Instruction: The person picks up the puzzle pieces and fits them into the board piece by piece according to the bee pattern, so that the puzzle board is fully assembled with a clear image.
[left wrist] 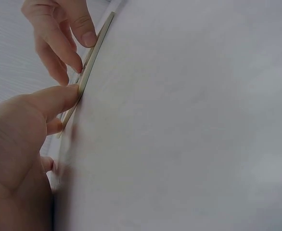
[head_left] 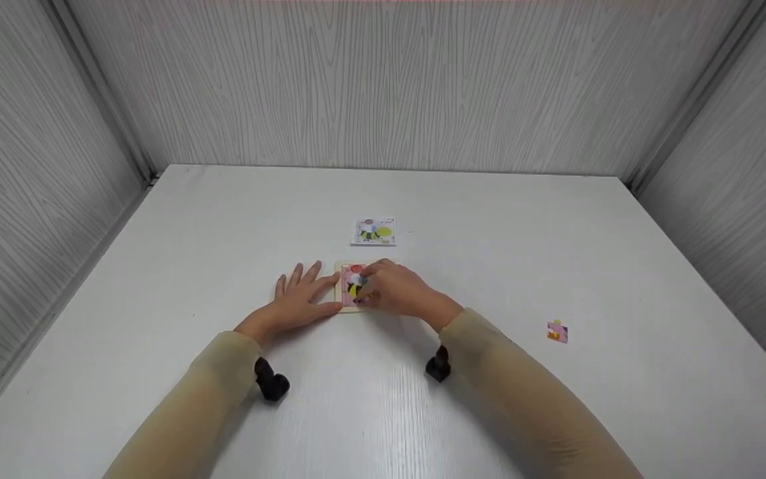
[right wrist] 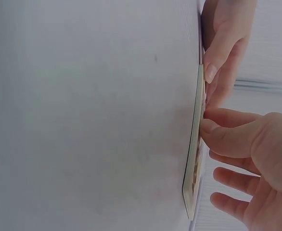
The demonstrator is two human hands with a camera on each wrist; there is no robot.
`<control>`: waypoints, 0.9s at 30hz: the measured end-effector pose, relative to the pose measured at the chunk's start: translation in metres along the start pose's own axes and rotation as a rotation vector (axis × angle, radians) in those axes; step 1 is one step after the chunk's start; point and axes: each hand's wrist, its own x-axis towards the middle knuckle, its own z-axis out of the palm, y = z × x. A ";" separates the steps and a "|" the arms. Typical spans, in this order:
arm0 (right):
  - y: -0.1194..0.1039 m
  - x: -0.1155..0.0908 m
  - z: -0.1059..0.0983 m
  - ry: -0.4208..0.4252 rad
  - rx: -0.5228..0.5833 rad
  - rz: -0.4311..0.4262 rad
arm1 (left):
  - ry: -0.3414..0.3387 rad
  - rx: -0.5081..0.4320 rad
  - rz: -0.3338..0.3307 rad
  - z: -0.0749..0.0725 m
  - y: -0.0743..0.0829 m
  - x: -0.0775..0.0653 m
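A small wooden jigsaw puzzle (head_left: pixel 350 287) with a pink bee picture lies in its pale tray, between the two hands. My left hand (head_left: pixel 298 303) rests flat with spread fingers, its thumb and index finger touching the tray's left edge. My right hand (head_left: pixel 401 287) bends over the right part of the puzzle, thumb and index finger down at its surface on a puzzle piece mostly hidden beneath them. In the right wrist view, the right hand's other fingers (right wrist: pixel 235 182) stand away from the tray (right wrist: pixel 193 178). Seen edge-on, the tray (left wrist: pixel 95 53) lies low on the table.
A loose pink puzzle piece (head_left: pixel 557 331) lies on the white table (head_left: pixel 356 412) to the right. Behind the tray is a square picture card (head_left: pixel 374 231) with a bee. Wood-grain panels (head_left: pixel 383 86) enclose the table at the back and both sides.
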 end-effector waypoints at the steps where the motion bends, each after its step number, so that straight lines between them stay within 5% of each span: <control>1: 0.000 0.000 0.000 0.003 -0.001 -0.009 | -0.001 0.000 0.000 0.000 0.000 0.000; 12: 0.002 0.000 0.000 0.057 -0.100 -0.097 | 0.023 0.002 0.027 0.001 -0.001 0.001; 17: 0.002 -0.001 0.000 0.009 -0.129 -0.079 | 0.019 0.009 0.012 0.001 0.001 0.001; 23: 0.007 -0.004 -0.002 -0.098 -0.017 0.036 | 0.011 0.020 0.014 0.001 0.003 0.001; 27: 0.011 -0.006 -0.002 -0.095 0.084 0.050 | 0.006 0.033 0.005 0.000 0.002 0.000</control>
